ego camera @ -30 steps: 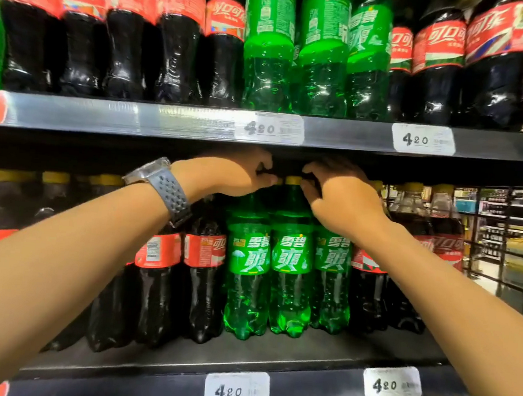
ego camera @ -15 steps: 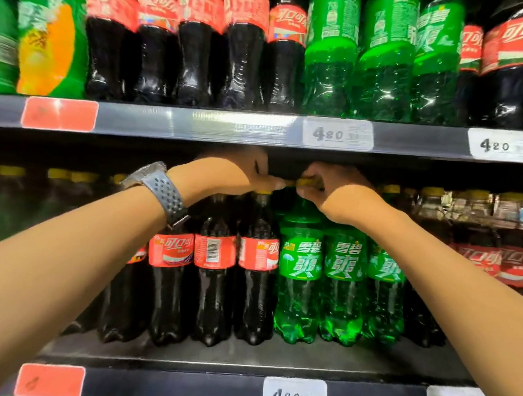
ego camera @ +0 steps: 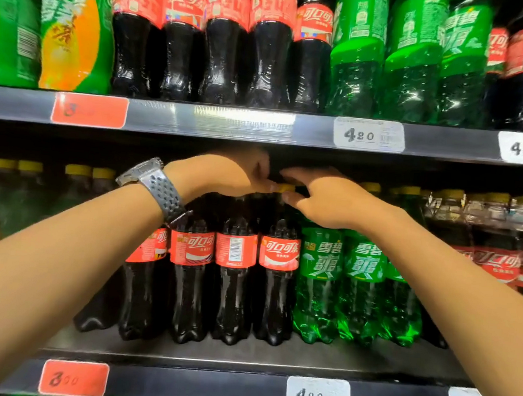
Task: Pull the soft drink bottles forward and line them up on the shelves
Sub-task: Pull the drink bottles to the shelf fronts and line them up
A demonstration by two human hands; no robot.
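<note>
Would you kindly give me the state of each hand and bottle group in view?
yellow cap, on its bottle, between both hands
left hand, curled over bottle tops, fingertips at yellow cap; grip unclear
right hand, fingers extended, thumb touching yellow cap
lower cola bottles, upright, set back from the front
lower green bottles, upright beside them
upper bottles, upright at the front

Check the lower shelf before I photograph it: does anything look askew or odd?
Yes. One cola bottle shows its barcode, not the logo like its neighbours. The leftmost cola bottle in that row appears to lean right.
</note>
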